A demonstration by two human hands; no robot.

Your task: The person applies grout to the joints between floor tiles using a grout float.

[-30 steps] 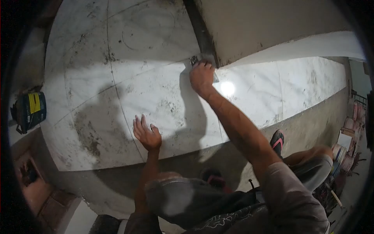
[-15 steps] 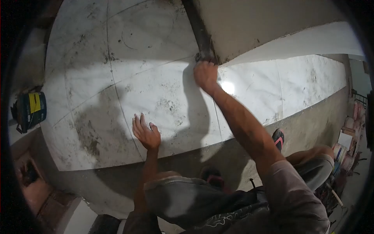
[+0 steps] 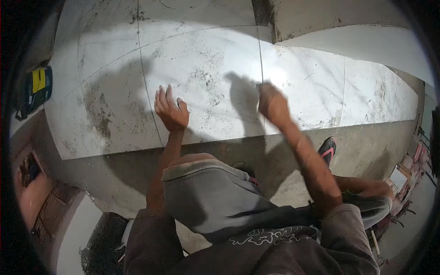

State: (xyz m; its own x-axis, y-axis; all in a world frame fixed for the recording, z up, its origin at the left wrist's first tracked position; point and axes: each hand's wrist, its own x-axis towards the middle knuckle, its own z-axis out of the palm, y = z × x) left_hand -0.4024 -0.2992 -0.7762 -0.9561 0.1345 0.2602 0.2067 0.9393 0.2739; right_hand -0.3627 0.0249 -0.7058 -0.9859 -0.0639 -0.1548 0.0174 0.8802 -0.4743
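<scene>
My left hand point(image 3: 171, 110) lies on a pale marbled tile slab point(image 3: 206, 50) with its fingers stretched out and a little apart; nothing is in it. Dusty grey smudges mark the surface around it. My right hand point(image 3: 273, 104) is closed over the slab, by a thin dark joint line point(image 3: 261, 59). What its fingers hold, if anything, is hidden and blurred. Its shadow falls on the tile to the left.
A dark box with a yellow label point(image 3: 40, 87) stands at the far left. A concrete-coloured panel point(image 3: 321, 18) borders the slab at the upper right. Several piled items point(image 3: 403, 176) lie at the right. My sandalled foot point(image 3: 327, 150) rests on the grey floor point(image 3: 293, 183).
My right hand has drawn back from the dark corner gap towards my body, along the joint line. My left hand stays on the tile. The view has tilted.
</scene>
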